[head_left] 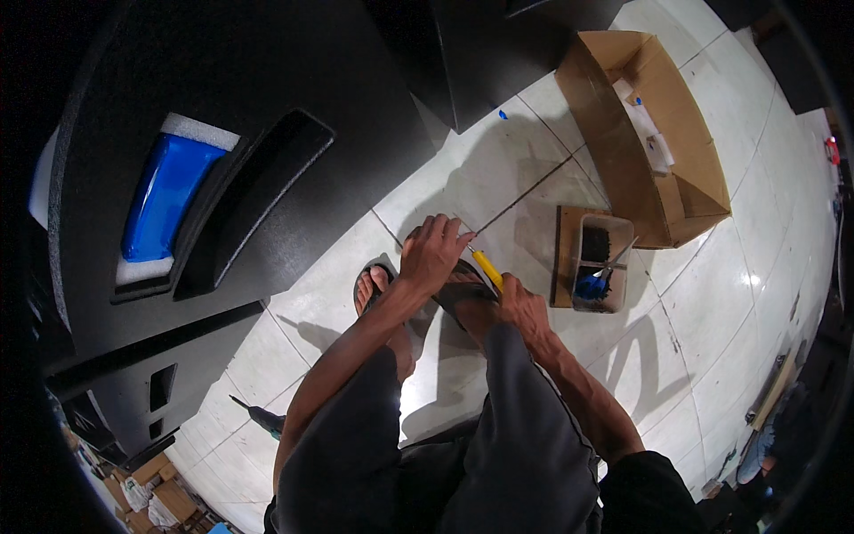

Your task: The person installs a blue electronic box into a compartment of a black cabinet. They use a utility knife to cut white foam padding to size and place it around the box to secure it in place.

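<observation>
My right hand (pixel 523 307) is closed round a slim tool with a yellow handle (pixel 487 269) and a thin metal tip; its exact kind is unclear. The tip points up and left to the fingers of my left hand (pixel 431 255). Those fingers are curled and pressed together at the tip, and whatever they may hold is hidden behind them. Both hands are above my sandalled feet (pixel 374 287), over the tiled floor. Right of my right hand stands a clear plastic tub (pixel 616 301) holding black bits, something blue and scissors-like handles.
A large black cabinet (pixel 356 187) with a blue-wrapped, foam-ended insert (pixel 169 200) rises at the left. An open cardboard box (pixel 694 125) with white pieces stands at the far right. A dark power-tool-like object (pixel 265 420) lies lower left. A blue scrap (pixel 503 115) lies on the floor.
</observation>
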A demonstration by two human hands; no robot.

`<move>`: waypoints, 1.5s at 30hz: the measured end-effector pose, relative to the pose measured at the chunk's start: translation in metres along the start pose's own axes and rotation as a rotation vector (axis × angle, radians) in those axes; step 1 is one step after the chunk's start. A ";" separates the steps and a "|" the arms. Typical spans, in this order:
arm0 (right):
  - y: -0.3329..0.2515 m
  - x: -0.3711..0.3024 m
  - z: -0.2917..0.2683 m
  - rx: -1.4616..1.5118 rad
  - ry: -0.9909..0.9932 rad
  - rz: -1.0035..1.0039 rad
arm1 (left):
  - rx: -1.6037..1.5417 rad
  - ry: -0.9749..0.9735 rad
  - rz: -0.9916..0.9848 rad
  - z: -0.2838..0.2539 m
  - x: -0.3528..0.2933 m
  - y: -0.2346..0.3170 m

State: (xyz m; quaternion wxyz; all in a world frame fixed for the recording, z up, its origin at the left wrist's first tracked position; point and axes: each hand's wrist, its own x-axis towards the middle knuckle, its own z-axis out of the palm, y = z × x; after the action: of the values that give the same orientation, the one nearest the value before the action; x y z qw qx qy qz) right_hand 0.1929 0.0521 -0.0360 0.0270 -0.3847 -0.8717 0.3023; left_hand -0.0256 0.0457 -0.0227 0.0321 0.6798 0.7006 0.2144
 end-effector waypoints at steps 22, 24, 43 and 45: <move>-0.003 0.020 -0.018 0.059 0.056 -0.057 | -0.191 0.023 -0.037 -0.062 0.019 -0.010; 0.001 0.023 -0.021 0.021 0.014 -0.054 | -0.147 0.050 0.069 -0.069 0.022 -0.009; 0.013 0.021 -0.030 0.077 0.051 -0.097 | -0.197 0.234 0.027 -0.123 0.024 -0.013; 0.002 0.033 -0.036 0.053 0.015 -0.066 | -0.211 0.196 0.013 -0.126 0.022 -0.007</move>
State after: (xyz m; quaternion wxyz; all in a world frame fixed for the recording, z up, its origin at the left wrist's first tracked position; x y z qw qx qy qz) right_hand 0.1811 0.0938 -0.0140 0.0539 -0.3571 -0.8753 0.3215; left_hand -0.0757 0.0346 0.0946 0.0334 0.6531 0.6694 0.3524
